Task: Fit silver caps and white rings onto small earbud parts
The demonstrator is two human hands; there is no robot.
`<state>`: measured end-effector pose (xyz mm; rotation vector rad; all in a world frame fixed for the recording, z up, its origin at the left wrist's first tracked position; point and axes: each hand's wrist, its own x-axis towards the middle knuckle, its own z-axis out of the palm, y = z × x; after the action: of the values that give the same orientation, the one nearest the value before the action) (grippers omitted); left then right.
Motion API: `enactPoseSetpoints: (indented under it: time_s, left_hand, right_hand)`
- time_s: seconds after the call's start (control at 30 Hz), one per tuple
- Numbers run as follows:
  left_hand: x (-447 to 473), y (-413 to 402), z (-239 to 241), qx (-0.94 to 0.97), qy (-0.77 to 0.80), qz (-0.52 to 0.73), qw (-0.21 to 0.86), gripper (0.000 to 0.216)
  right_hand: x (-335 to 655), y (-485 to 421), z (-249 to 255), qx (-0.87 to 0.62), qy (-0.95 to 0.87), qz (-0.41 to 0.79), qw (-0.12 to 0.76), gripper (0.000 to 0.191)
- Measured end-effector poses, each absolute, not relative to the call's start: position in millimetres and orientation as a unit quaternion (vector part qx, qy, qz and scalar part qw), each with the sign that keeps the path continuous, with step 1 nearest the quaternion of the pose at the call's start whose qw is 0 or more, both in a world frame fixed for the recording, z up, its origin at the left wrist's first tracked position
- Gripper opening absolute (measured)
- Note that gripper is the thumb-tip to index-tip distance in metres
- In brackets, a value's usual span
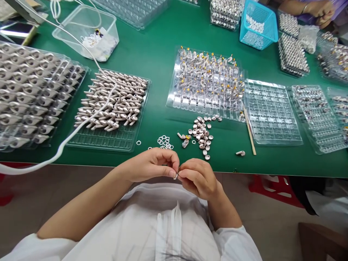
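My left hand (153,164) and my right hand (199,177) meet just in front of the table edge, fingertips together. Pinched between them is a small white ring-like piece (175,176), mostly covered by the fingers. Beyond my left hand lies a cluster of loose white rings (164,140). Small beige oval caps (201,133) are heaped beyond my right hand. Between these two groups rests an earbud part with yellow bits (185,139), a single white ring (193,142) beside it. A single earbud (240,153) and a thin wooden stick (250,134) lie to the right.
On the green table (152,119), earbud shells (114,98) are piled on a tray at left. A white cable (65,143) crosses that tray. A parts tray (208,81), a transparent tray (273,112) and a blue basket (258,25) stand farther back. Another person's hand (320,12) shows top right.
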<state>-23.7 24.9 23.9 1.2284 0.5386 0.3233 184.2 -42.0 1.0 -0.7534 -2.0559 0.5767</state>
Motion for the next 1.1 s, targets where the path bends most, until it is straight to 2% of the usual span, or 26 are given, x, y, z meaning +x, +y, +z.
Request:
enactPoseSetpoints:
  time_s: [0.63, 1.1]
  left_hand:
    - [-24.9, 22.8, 18.4, 0.557, 0.246, 0.148, 0.780, 0.015]
    - [-24.9, 22.0, 16.9, 0.630, 0.216, 0.175, 0.725, 0.021]
  right_hand:
    - [178.4, -44.4, -3.6, -0.309, -0.808, 0.184, 0.467, 0.021]
    - [174.3, -46.8, -3.6, -0.321, -0.795, 0.189, 0.480, 0.019]
